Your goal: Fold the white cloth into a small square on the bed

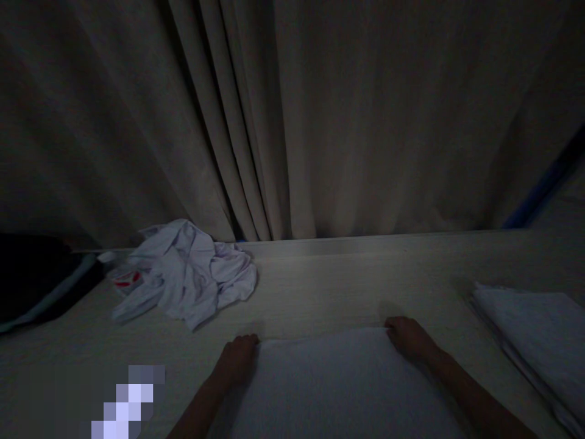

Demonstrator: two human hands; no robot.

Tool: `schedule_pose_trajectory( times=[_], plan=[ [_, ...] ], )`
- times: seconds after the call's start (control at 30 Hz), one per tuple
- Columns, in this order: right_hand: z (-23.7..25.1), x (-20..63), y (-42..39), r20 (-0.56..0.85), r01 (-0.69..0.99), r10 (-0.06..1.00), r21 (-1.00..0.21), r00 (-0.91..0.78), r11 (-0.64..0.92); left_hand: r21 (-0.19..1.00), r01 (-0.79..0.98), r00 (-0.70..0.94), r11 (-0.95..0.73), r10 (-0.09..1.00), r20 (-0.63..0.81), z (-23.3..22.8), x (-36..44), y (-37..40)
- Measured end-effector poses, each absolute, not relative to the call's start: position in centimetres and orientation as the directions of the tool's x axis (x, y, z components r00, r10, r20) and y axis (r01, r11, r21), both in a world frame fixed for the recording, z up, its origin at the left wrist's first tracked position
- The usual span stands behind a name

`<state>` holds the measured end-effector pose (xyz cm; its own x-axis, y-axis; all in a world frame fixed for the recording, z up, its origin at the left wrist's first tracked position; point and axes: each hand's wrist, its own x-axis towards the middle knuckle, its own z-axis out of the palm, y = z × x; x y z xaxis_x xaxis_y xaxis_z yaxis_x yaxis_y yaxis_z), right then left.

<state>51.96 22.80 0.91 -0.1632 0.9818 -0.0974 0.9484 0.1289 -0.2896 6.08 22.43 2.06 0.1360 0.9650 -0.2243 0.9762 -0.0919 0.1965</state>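
A pale cloth (329,384) lies spread on the light surface in front of me, its near part cut off by the bottom of the view. My left hand (240,360) is closed on its far left corner. At the far right corner, my right hand (409,337) grips the same cloth with bent fingers. The far edge runs nearly straight between both hands. To the right lies a folded stack of similar pale cloth (534,335). A crumpled white cloth (183,274) sits in a heap to the left, beyond my left hand.
Long grey-brown curtains (338,122) hang along the back edge of the light surface (329,274). A dark bundle (41,280) lies at the far left, beside a clear item with red marks (127,279). A blue strip (539,192) slants at the right. The lower left is pixelated.
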Motion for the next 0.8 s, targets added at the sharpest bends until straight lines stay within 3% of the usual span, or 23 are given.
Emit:
schedule_pose_trajectory(
  times=[0.13,0.23,0.3,0.5,0.8],
  plan=[
    [-0.1,49.7,21.4,0.031,0.966,0.99,-0.217,-0.135,0.139,0.122,0.986,0.126,-0.118,0.99,-0.062,1.9,8.9,20.2],
    [-1.5,46.2,19.6,0.216,0.941,0.96,-0.25,-0.177,0.229,0.156,0.958,0.235,-0.239,0.971,0.047,1.0,12.8,17.7],
    [-3.0,43.6,18.4,0.262,0.899,0.93,-0.286,-0.259,0.331,0.173,0.929,0.32,-0.328,0.945,0.072,-0.6,15.3,16.3],
    [-5.8,40.5,18.0,0.145,0.886,0.941,-0.317,-0.307,0.338,0.131,0.928,0.333,-0.349,0.934,0.132,-4.9,17.9,15.4],
    [-5.8,41.5,18.4,0.085,0.878,0.931,-0.313,-0.354,0.362,0.114,0.932,0.322,-0.345,0.93,0.175,-5.7,17.7,15.2]
  ],
)
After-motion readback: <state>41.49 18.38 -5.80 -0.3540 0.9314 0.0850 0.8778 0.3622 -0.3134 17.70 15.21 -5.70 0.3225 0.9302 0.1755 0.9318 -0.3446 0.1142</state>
